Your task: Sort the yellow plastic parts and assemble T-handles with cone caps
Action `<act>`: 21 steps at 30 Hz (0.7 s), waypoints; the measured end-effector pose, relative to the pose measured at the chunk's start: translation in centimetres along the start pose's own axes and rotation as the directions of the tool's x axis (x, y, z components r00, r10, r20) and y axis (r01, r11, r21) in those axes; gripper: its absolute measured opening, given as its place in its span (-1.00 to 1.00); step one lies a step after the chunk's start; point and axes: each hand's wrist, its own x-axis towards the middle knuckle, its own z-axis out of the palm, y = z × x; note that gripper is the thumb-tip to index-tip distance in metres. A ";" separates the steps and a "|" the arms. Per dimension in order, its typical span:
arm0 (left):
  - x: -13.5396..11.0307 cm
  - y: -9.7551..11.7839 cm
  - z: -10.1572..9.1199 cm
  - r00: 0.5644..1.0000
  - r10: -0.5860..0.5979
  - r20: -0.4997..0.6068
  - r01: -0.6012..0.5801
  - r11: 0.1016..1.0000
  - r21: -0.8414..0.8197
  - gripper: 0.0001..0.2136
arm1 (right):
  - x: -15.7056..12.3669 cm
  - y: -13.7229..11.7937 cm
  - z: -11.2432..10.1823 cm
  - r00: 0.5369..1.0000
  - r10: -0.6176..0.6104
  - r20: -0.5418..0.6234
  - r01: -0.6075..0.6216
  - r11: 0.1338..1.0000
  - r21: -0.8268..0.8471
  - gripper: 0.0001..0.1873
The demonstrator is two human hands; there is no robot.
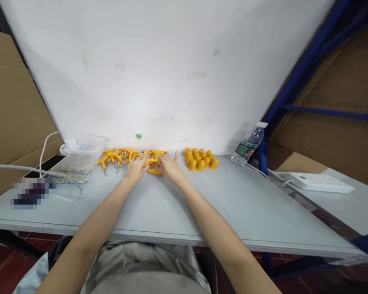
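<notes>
One yellow piece (153, 160), bar-like, ribbed — left hand (137, 168), right hand (169, 166), both curled closed around its ends

The left hand (136, 168) and right hand (169, 167) partly hide the yellow piece (153, 161). The left edge cuts off the cardboard (14, 98); a dark item (30, 197) is pixelated.

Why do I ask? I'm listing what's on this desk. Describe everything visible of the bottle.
The bottle looks like clear plastic, with a white cap on and a green label, partly reddish, around its body. It stands on its base on the desk, toward the back right, slanting rightward in the picture; whether it truly leans or touches the blue frame is unclear. Nobody's touching it.
</notes>
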 end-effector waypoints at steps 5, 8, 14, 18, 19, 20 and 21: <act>-0.1 0.2 0.0 0.999 0.008 0.049 -0.007 1.000 -0.030 -0.67 | -0.2 0.2 -0.1 1.000 0.018 0.019 -0.016 0.996 -0.084 -0.82; -0.1 0.6 -0.1 0.996 -0.036 0.086 0.037 0.999 -0.013 -0.66 | -0.2 0.4 0.0 0.998 0.025 -0.062 -0.030 0.995 -0.097 -0.84; -0.1 0.6 -0.2 0.997 -0.051 0.056 0.052 0.998 -0.021 -0.67 | -0.1 0.9 -0.1 0.997 0.033 -0.073 -0.035 0.999 -0.030 -0.85; -0.2 0.2 -0.3 0.998 -0.052 0.046 0.054 0.998 -0.040 -0.68 | -0.2 1.2 0.1 1.000 0.000 0.018 -0.001 0.999 0.047 -0.72; -0.2 0.2 -0.3 0.997 -0.055 0.048 0.057 0.998 -0.039 -0.68 | -0.2 1.3 0.3 1.000 0.000 0.032 -0.001 0.998 0.056 -0.70; -0.2 0.3 -0.4 0.997 -0.060 0.052 0.062 0.997 -0.036 -0.68 | -0.2 1.4 0.4 0.999 0.001 0.040 -0.003 0.998 0.059 -0.68; -0.1 0.4 -0.6 0.996 -0.066 0.060 0.068 0.997 -0.031 -0.68 | -0.3 1.4 0.5 0.999 0.003 0.043 -0.005 0.999 0.054 -0.68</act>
